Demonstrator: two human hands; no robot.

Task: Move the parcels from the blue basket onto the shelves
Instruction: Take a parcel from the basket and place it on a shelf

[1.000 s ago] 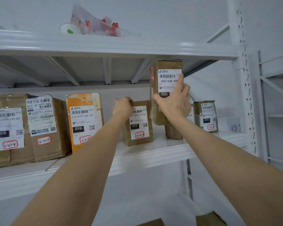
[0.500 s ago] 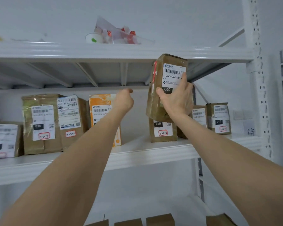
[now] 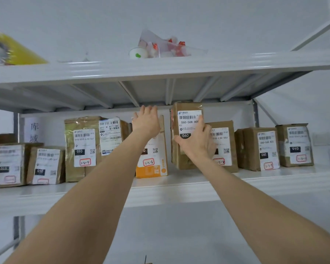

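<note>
- White steel shelving (image 3: 160, 189) against a pale wall; parcels stand upright in a row on the middle level, odds and ends on the level above.
- Far left, up top: yellow packet (image 3: 17, 52), blurred, nothing legible.
- Wall sign (image 3: 34, 132) at the left of the row, handwritten characters "库" and "域".
- Two low brown boxes (image 3: 27, 164), black tags "010"; barcode line blurred.
- Tall taped box (image 3: 80, 147): "010-010-L30-551", "010", red-ringed note "3-2-4". Its neighbour (image 3: 111, 136) shows "[SK]".
- Left hand (image 3: 146, 121) is raised with fingers spread, palm forward, gripping nothing, in front of the orange-and-white parcel (image 3: 153, 164), marked "3-2-" plus an unclear digit.
- Right hand (image 3: 196, 143) clamps the held parcel (image 3: 187, 119), thumb across the label face, other fingers round the far side. Label: "060-06B-A05", "060". It hangs clear of the shelf board, slightly tilted, in the gap beside the orange one.
- Handling, judged: stiff taped cardboard, light enough for one hand; glossy tape likely slick, so grip the side edges or support the bottom.
- Right of it: box (image 3: 223, 147) "010-L30-551"; then one (image 3: 265, 147) "060"; last (image 3: 295, 145) "010".
</note>
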